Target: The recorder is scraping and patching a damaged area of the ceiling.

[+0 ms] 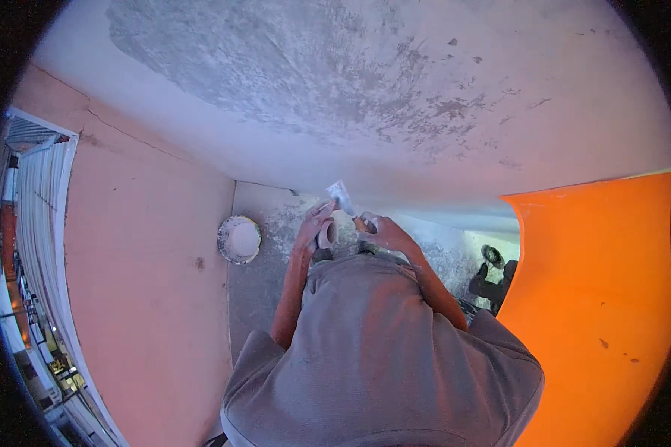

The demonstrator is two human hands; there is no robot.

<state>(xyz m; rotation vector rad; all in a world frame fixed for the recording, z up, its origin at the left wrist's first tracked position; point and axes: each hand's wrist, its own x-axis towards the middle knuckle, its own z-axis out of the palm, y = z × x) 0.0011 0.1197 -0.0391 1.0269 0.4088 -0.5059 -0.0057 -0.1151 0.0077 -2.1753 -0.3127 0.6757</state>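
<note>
Head view: a broad pale wall [574,97] fills the space from 10 to 2 o'clock, with a large rough grey patch [298,67] across it toward 12. Bright orange surface [596,298] spans 3 to 4 o'clock, marked by a few dark spots, and a pink wall [149,276] with a crack near its top takes up 9 o'clock. At 6 o'clock spreads the person's grey shirt [373,350]. Past the pink wall, at the 9 o'clock rim, is a white-framed opening [41,246]. Stained grey floor [261,290] shows between pink wall and shirt. A bucket [223,240] of pale material stands on it at 9 o'clock, close to the pink wall; dark things [492,283] lie near 4, too small to tell.

Near the middle, the left hand [314,226] and right hand [384,231] sit close together but apart, fingers bent. A flat pale blade [340,195] rises just 12 o'clock of centre, by the left fingertips; which hand grips it, I cannot tell. Smallest is a round pinkish thing [326,234] beside the left palm.
</note>
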